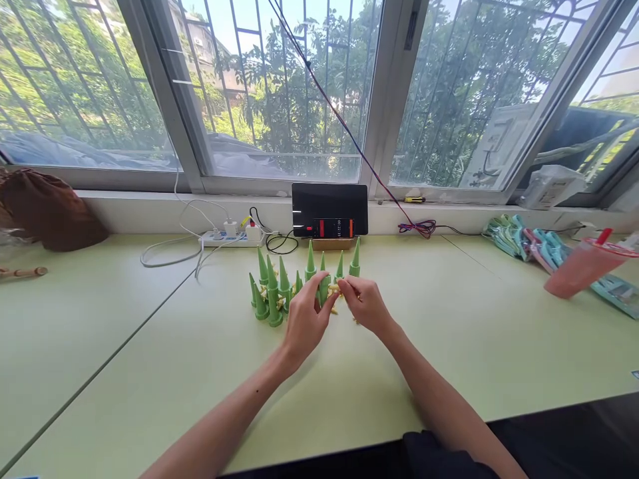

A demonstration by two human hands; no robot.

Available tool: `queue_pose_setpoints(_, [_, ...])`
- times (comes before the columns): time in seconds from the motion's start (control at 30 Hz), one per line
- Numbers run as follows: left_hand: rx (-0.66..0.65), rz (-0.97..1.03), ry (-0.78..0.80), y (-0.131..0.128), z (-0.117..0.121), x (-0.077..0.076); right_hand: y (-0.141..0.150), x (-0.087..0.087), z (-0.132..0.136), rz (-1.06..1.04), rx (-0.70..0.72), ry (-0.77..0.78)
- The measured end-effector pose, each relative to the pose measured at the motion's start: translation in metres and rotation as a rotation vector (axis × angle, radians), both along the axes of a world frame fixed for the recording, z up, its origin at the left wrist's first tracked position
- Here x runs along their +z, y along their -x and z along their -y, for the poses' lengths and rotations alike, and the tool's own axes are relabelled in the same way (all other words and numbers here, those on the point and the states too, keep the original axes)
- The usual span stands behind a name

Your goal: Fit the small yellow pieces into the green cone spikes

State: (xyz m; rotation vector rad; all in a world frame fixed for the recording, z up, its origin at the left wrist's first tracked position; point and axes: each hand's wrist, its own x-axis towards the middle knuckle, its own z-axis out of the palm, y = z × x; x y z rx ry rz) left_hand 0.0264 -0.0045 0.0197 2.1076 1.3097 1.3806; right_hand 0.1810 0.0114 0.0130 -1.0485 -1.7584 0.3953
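My left hand (307,320) curls its thumb and index finger around a green cone-tipped piece (324,287). Close beside it, my right hand (367,304) pinches a small pale yellow piece (334,287) against or near that cone; whether the two touch is hard to tell. Several more green cone-tipped pieces (273,299) stand upright on the table to the left of my hands, with others (355,259) behind them. Small yellow bits (334,311) lie among and in front of the cones. My fingers partly hide the held pieces.
A black tablet (329,199) leans by the window wall with a phone (335,228) before it. To the left are a power strip (214,239) with cables and a brown bag (50,209). At right are a red cup (586,266) and plastic packets (514,239).
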Motion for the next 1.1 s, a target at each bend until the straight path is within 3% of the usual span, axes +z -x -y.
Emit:
queue_pose_setpoints(0.3, [0.007,0.034,0.022,0.0015,-0.0011,0.0037,0.0009,0.0053,0.0058,-0.089,0.082,0.001])
queue_pose_setpoints(0.8, [-0.020,0.005,-0.016,0.0012,-0.0011,0.0018,0.0008,0.0026,0.0023,-0.043,0.034,0.013])
queue_pose_setpoints(1.1, [0.009,0.021,-0.022,0.0024,-0.0020,0.0042,0.0015,0.0041,0.0053,-0.095,0.108,0.010])
